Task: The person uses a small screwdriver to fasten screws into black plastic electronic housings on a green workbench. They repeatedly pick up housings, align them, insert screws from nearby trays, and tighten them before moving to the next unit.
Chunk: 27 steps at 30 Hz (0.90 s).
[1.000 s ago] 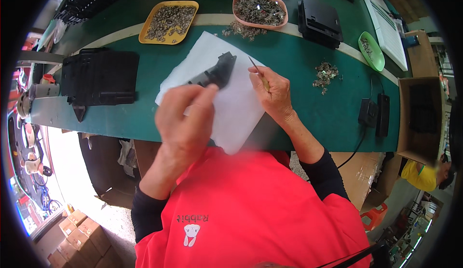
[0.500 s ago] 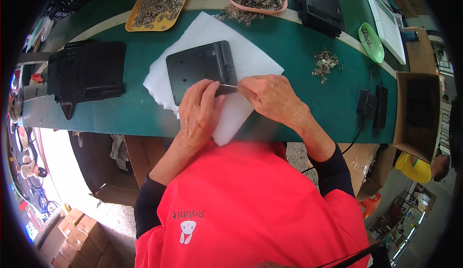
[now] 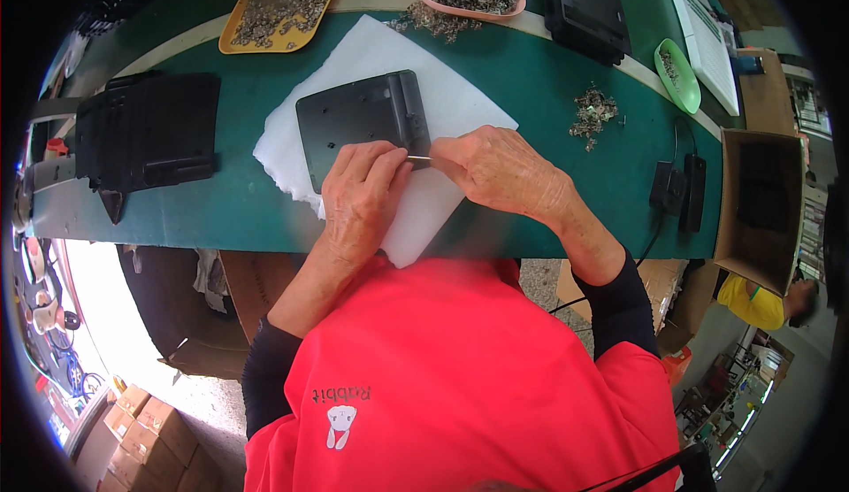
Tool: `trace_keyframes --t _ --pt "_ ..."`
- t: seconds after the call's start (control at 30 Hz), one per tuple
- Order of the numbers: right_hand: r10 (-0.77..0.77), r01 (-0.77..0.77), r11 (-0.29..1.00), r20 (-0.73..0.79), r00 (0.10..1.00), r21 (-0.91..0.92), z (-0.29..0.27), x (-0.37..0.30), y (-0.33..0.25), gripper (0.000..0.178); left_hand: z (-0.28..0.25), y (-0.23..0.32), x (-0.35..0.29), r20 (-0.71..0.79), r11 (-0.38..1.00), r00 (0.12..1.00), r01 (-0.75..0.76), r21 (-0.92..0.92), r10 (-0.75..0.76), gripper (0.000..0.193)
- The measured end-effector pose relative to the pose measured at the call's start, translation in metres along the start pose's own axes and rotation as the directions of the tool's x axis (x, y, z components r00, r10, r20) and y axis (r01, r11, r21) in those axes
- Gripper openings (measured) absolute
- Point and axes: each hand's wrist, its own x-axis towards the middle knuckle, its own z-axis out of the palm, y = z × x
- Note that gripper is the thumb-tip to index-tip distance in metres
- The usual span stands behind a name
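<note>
Now you seem busy at the near edge of the black panel point(image 3: 348, 119) on the white sheet point(image 3: 466, 107): right hand point(image 3: 504, 175) pinching a thin tool point(image 3: 418, 157), left hand point(image 3: 359, 195) against the panel, its grip unclear. Your next move calls for steadiness.

Blown-out glare on the left-hand floor point(image 3: 113, 293), table point(image 3: 522, 67) bowed, corners black
</note>
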Motion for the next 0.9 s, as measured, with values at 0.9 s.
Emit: trace_keyframes --t 0.9 --pt "-0.175 0.34 0.921 -0.583 0.794 0.188 0.024 -0.01 0.016 0.008 -0.012 0.001 0.001 0.055 0.999 0.998 -0.002 -0.049 0.005 0.039"
